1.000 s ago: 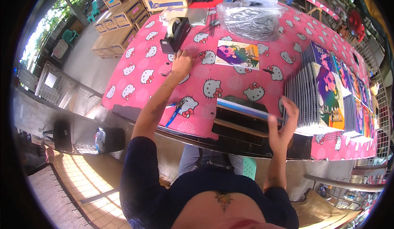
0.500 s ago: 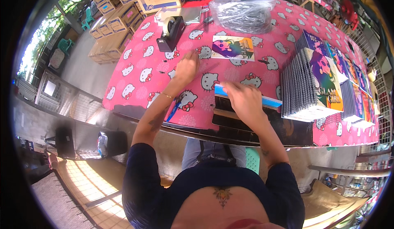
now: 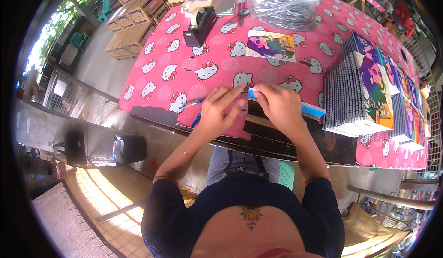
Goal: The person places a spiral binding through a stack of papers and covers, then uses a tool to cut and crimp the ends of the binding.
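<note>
My right hand (image 3: 282, 103) is closed around a thin, notebook-like pad with a bright blue edge (image 3: 314, 110), which it keeps at the table's front edge. At the pad's left end is my left hand (image 3: 220, 110). Its index finger reaches to the pad's corner, with the thumb apart below; no held thing shows in it. Beside this hand lies a blue pen-like item (image 3: 196, 119), partly covered. Farther back, a colourful printed cover sheet (image 3: 271, 46) lies flat. To the right stand stacked spiral notebooks (image 3: 355, 89) with dark coils.
A black tape dispenser (image 3: 199, 27) stands at the back left, near a clear plastic bag of dark coils (image 3: 284, 9). Cardboard boxes (image 3: 134, 15) are piled beyond the table. The pink patterned tablecloth (image 3: 157, 75) gives way to a dark bare strip (image 3: 339, 149) at the front.
My left hand has come from the middle of the table toward me, up to the pad's left end. The thin coil seen beside it earlier no longer shows there. My right hand keeps its grip.
</note>
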Demonstrator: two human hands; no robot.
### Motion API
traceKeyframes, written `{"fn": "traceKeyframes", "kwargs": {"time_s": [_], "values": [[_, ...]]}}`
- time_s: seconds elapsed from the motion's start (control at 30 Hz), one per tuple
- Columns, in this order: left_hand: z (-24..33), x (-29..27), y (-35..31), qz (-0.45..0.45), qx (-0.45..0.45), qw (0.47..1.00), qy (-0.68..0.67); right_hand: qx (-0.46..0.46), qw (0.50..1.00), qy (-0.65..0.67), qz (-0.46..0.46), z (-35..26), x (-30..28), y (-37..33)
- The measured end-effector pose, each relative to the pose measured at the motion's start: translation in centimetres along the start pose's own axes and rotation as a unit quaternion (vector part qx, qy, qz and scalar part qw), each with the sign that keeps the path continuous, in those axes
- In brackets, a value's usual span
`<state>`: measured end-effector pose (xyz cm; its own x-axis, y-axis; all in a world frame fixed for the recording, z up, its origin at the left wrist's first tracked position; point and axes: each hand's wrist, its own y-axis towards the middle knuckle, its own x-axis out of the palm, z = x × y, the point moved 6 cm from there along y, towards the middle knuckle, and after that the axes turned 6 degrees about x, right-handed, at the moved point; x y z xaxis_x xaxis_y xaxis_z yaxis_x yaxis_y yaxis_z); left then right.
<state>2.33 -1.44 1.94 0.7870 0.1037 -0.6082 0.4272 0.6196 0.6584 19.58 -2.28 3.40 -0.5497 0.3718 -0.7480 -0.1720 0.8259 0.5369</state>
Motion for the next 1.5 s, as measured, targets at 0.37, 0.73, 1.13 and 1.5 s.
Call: {"fn": "traceKeyframes", "kwargs": {"time_s": [0.37,0.73,1.13,1.5], "values": [[-0.6,1.1,0.4,0.061,-0.016,0.998,-0.017,0.023,0.999,0.021,-0.043,0.3,0.4,-0.1],[-0.5,1.4,3.3,-0.101,0.066,0.991,-0.054,-0.021,0.998,0.002,-0.052,-0.4,-1.7,-0.3],[1.8,5.8,-0.1,-0.059,0.1,0.957,0.265,0.038,0.996,-0.038,-0.069,0.5,-2.1,-0.6],[1.0,8.3,-3.5,-0.124,0.122,0.938,0.301,-0.004,0.995,-0.084,-0.048,1.5,-4.4,-3.0]]}}
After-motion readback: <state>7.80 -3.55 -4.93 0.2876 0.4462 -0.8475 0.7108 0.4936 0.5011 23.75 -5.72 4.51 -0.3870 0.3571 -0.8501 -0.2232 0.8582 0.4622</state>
